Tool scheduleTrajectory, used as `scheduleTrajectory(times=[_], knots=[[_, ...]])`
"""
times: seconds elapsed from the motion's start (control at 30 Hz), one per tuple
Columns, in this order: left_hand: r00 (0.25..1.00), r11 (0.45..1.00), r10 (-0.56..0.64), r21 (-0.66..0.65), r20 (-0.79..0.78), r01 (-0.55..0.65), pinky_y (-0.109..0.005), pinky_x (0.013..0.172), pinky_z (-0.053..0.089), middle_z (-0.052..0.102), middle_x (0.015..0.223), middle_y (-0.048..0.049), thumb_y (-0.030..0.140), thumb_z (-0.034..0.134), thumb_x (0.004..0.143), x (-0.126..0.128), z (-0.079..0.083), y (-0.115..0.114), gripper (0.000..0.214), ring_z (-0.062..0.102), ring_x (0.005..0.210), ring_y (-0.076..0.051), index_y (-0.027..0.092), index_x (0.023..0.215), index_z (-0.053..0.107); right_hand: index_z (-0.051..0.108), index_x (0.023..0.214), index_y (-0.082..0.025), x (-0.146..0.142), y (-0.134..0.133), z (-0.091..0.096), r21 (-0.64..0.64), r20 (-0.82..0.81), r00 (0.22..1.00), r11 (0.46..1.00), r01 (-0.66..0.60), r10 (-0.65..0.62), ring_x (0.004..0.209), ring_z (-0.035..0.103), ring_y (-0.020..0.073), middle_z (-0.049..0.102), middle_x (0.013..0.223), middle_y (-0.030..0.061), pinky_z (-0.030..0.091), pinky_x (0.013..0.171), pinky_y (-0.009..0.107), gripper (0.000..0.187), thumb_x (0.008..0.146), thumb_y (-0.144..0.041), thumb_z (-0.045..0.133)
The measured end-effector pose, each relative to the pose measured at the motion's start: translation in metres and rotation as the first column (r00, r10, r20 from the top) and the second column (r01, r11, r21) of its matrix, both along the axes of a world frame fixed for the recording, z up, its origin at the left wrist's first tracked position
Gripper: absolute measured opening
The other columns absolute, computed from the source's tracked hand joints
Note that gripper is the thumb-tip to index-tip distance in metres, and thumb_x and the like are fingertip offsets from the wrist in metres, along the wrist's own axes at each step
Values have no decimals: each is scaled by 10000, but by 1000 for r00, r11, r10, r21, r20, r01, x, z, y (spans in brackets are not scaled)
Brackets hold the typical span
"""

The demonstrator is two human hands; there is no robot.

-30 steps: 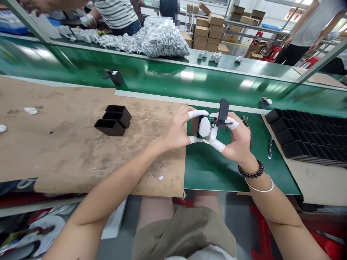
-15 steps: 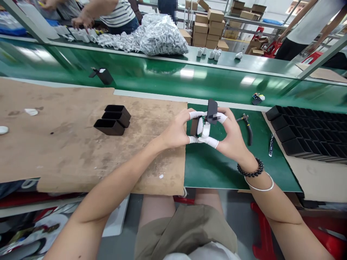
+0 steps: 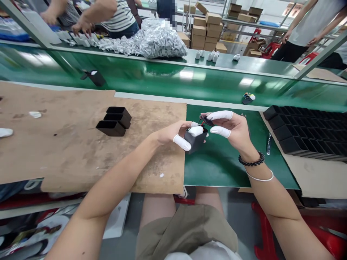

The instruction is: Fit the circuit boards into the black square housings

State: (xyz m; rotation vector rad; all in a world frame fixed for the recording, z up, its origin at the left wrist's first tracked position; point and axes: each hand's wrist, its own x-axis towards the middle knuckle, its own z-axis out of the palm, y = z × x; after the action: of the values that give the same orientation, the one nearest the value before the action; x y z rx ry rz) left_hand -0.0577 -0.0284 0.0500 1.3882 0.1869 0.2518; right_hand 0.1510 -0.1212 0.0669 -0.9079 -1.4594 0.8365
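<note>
My left hand (image 3: 169, 136), with white finger cots, is wrapped around a small black open-topped case (image 3: 195, 145) above the green mat. A white block (image 3: 195, 131) sits in the case's mouth. Just above it, my right hand (image 3: 238, 131) pinches a flat black cover (image 3: 207, 121) between cot-covered fingers. Thin red wires (image 3: 202, 124) show between cover and case. Three dark open cases (image 3: 111, 129) stand together on the brown cardboard, left of my hands. The pliers are almost wholly hidden behind my right hand.
Rows of black cases (image 3: 311, 131) stand at right, beside a small cutter-like tool (image 3: 268, 144). The green conveyor belt (image 3: 151, 81) carries a black case (image 3: 96, 77) and a small wired part (image 3: 248, 98). Beyond it, a person's hands (image 3: 82, 25) work near bagged white parts (image 3: 162, 39).
The white block has gone down into the case. My right hand's black cover has tipped from upright to nearly flat. Parts on the belt have shifted left.
</note>
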Motion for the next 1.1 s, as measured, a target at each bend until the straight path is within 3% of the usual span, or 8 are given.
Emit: scheduleTrajectory(times=[0.17,0.27,0.37,0.53,0.67,0.87,0.93,1.1], knots=[[938,882,347,341,1,-327,-385,870,536,731,1001,-76,366,942,483,10,-6,-7,608,682,946,-255,151,988,680,806,891,-246,-1,3,-6,-10,53,980,981,193,-193,936,781,259,820,956,36,645,924,450,261,698,-392,905],[744,535,655,615,130,-579,-402,914,521,706,1056,-76,330,905,544,17,-13,-13,616,656,963,-246,158,1080,656,817,834,-227,-4,6,-10,-73,93,954,953,293,-286,921,781,279,824,933,51,648,886,450,250,692,-417,892],[606,192,750,790,264,-582,-440,933,506,692,1084,-103,309,869,576,23,-22,-16,593,639,1012,-290,163,1106,646,826,822,-217,-15,8,-15,-91,146,929,931,355,-340,895,780,295,826,924,59,648,844,456,246,744,-450,838],[486,-84,786,845,382,-528,-436,908,487,693,1082,-121,274,809,644,27,-30,-21,534,637,1014,-318,168,1145,658,825,889,-235,-39,10,-25,29,190,864,882,470,-466,947,770,285,820,1001,44,637,870,449,160,834,-365,749],[438,-20,824,790,360,-612,-418,903,499,702,1065,-110,261,800,642,29,-30,-21,530,650,995,-299,166,1148,673,786,1031,-223,-47,17,-35,51,146,893,905,422,-425,1033,743,267,785,1145,62,641,869,416,278,794,-368,777],[718,650,677,328,160,-686,-350,848,531,747,999,-83,344,871,568,5,-24,29,509,672,869,-213,153,1017,725,745,1021,-179,-41,51,-28,25,201,939,960,280,-279,919,737,245,788,1015,78,611,893,437,299,769,-337,782],[633,628,750,93,193,-773,-322,870,522,749,934,-62,379,811,649,-11,-22,54,391,676,865,-183,164,966,735,737,1044,-186,-49,64,-25,69,161,957,970,231,-240,1000,733,247,777,1090,87,600,940,439,305,782,-336,779],[326,342,940,-218,104,-914,-238,816,498,718,879,-15,302,666,751,-44,-23,89,251,655,814,-114,207,977,719,750,1018,-208,-96,65,-49,88,245,969,995,-41,18,1102,725,243,764,1176,96,608,965,402,240,815,-333,782]])
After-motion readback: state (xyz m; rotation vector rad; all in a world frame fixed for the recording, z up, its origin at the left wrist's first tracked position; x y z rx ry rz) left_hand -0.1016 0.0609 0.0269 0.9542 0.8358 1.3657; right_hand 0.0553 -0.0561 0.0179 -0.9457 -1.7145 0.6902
